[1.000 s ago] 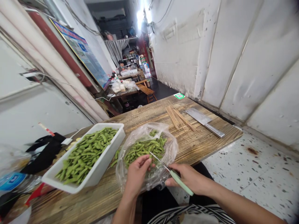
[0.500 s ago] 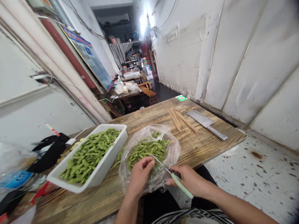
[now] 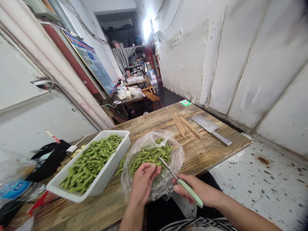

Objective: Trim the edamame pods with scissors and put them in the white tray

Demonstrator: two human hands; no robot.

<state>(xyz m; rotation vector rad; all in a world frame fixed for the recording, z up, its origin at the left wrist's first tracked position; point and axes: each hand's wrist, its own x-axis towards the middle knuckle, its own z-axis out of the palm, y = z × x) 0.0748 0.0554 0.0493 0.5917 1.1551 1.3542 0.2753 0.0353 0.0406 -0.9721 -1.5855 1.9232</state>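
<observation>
Green edamame pods lie in a clear plastic bag spread open on the wooden table. Over the bag's near side, my left hand is closed, thumb and fingers pinching a green pod that is mostly hidden by the fingertips. My right hand grips scissors with pale green handles, their blades pointing up and left, just right of my left fingertips. Left of the bag, a white plastic tub holds many more pods.
A cleaver lies flat toward the right table edge, beside a bundle of thin wooden skewers. At the left are a plastic bottle and a black bag. A person sits at a far table.
The scissors have drawn slightly right, away from my left fingertips, and their handles have tilted. My left hand has turned a little, its fingers more visible. The view has shifted slightly.
</observation>
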